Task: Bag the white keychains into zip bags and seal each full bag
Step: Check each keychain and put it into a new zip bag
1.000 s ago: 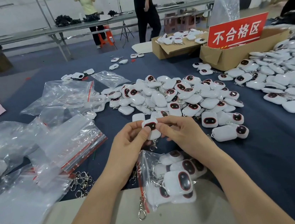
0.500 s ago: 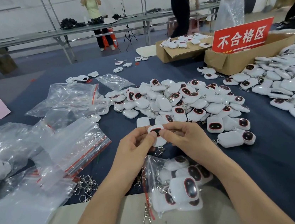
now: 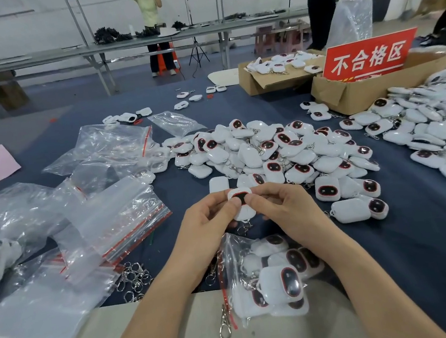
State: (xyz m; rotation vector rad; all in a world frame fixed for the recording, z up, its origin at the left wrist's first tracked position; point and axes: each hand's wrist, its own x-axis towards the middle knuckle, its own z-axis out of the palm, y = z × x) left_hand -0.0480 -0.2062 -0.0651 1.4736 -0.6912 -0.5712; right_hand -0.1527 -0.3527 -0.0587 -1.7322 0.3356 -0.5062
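I pinched one white keychain [image 3: 241, 203] between my left hand [image 3: 209, 224] and right hand [image 3: 287, 211], just above the part-filled zip bag [image 3: 234, 253] by my wrists, with the loose keychain heap [image 3: 270, 149] beyond and empty bags [image 3: 116, 221] leftward.

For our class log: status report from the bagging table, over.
Left hand and right hand both pinching one white keychain. Part-filled zip bag lies under wrists. Nothing blocking it.

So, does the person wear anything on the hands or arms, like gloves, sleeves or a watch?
The left hand and the right hand are bare: no gloves, and no ring, watch or bracelet shows. Both forearms are uncovered down to the picture's edge; no sleeve comes into view.
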